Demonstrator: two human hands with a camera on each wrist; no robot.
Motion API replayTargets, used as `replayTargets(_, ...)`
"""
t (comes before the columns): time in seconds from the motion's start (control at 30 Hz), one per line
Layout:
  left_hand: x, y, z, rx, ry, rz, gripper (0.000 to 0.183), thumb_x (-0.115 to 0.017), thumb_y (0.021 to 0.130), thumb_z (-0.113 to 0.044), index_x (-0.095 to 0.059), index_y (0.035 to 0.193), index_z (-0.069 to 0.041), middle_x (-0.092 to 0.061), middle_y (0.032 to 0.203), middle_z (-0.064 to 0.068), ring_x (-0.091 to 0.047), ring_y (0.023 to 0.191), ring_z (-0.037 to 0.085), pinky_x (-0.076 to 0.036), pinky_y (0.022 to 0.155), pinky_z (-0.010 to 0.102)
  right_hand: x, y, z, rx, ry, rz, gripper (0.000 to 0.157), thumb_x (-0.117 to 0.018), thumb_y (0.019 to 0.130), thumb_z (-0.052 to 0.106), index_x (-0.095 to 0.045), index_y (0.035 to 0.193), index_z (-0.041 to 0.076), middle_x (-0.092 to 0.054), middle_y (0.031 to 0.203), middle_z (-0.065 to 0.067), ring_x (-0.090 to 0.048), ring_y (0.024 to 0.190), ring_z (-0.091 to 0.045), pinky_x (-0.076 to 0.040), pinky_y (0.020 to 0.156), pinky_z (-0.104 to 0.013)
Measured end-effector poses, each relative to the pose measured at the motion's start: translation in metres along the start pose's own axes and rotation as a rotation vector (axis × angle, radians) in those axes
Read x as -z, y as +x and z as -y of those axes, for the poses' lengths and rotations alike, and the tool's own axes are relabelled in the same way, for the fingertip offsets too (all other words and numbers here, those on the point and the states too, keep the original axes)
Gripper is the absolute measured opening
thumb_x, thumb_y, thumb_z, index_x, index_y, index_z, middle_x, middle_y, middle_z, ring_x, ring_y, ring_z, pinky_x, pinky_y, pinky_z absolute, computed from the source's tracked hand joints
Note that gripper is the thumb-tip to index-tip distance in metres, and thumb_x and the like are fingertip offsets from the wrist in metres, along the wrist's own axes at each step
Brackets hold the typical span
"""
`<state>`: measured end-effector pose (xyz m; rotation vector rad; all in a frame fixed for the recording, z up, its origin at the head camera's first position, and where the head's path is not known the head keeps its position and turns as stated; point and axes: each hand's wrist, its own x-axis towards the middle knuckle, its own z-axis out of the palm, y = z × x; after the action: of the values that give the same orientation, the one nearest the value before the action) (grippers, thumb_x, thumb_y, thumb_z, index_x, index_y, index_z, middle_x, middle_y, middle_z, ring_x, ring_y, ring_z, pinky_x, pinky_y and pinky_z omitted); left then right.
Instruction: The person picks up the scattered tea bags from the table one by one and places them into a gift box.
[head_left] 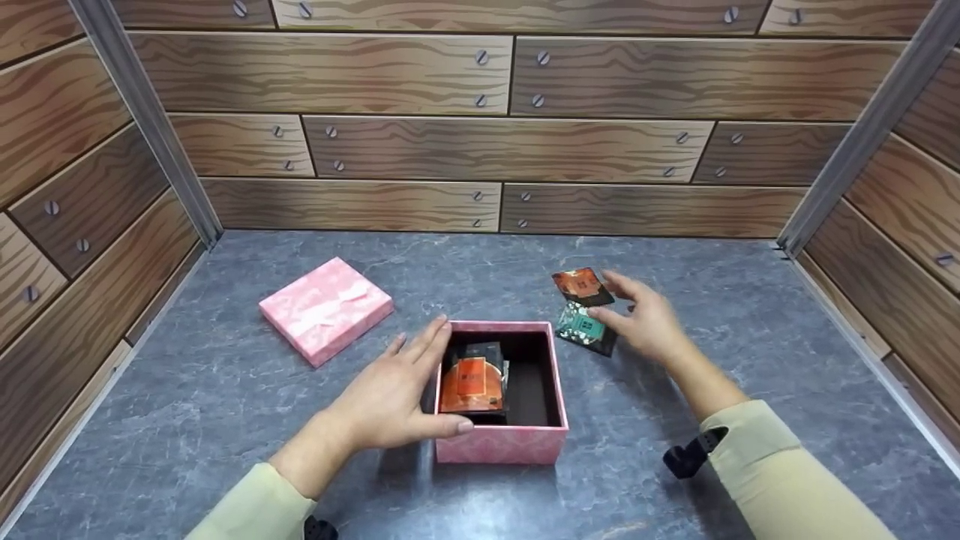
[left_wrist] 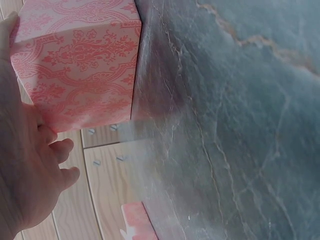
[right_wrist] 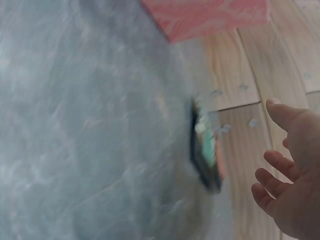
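Note:
An open pink patterned box (head_left: 499,444) stands on the table, with orange-and-black packets (head_left: 472,386) on the left side of its dark interior. My left hand (head_left: 390,394) rests against the box's left side, fingers stretched along it and thumb lying on the front rim. To the right of the box lie an orange sachet (head_left: 583,285) and a teal floral sachet (head_left: 586,328), the orange one farther back. Right beside them is my right hand (head_left: 649,322), fingers spread and thumb overlapping the teal sachet in the head view. The right wrist view shows nothing between those fingers.
A pink box lid (head_left: 326,309) with a pale bow lies back left on the grey marbled table (head_left: 225,420). Wood-patterned walls (head_left: 420,146) enclose the back and both sides.

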<state>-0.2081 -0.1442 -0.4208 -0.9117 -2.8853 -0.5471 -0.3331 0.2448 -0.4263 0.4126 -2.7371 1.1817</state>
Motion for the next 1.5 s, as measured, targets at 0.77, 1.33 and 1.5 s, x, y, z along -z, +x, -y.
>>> replayTargets(0.77, 0.001, 0.0, -0.001, -0.008, 0.006, -0.007, 0.128, -0.054, 0.085, -0.09, -0.012, 0.17, -0.004, -0.009, 0.178, 0.008, -0.021, 0.161, 0.023, -0.018, 0.129, 0.054, -0.026, -0.002, -0.045, -0.094, 0.195, 0.069, 0.09, -0.082, 0.096, 0.021, -0.029, 0.165, -0.003, -0.044, 0.158, -0.032, -0.039, 0.149, -0.046, -0.023, 0.128, -0.053)
replayTargets(1.33, 0.0, 0.0, 0.0, -0.005, 0.006, -0.005, 0.128, -0.055, 0.085, -0.09, -0.014, 0.17, -0.004, -0.011, 0.178, 0.008, -0.024, 0.16, 0.024, -0.019, 0.129, 0.054, -0.028, -0.004, -0.048, -0.054, 0.07, 0.064, 0.086, -0.084, 0.091, 0.017, -0.038, 0.161, -0.003, -0.054, 0.152, -0.028, -0.041, 0.147, -0.045, -0.022, 0.127, -0.056)
replayTargets(1.5, 0.0, 0.0, 0.0, -0.004, 0.006, 0.002, 0.127, -0.055, 0.085, -0.09, -0.013, 0.17, -0.005, -0.01, 0.178, 0.008, -0.024, 0.16, 0.025, -0.019, 0.129, 0.055, -0.028, -0.005, -0.047, -0.056, 0.059, 0.059, 0.084, -0.084, 0.091, 0.016, -0.04, 0.16, -0.002, -0.057, 0.149, -0.028, -0.044, 0.145, -0.045, -0.023, 0.127, -0.057)
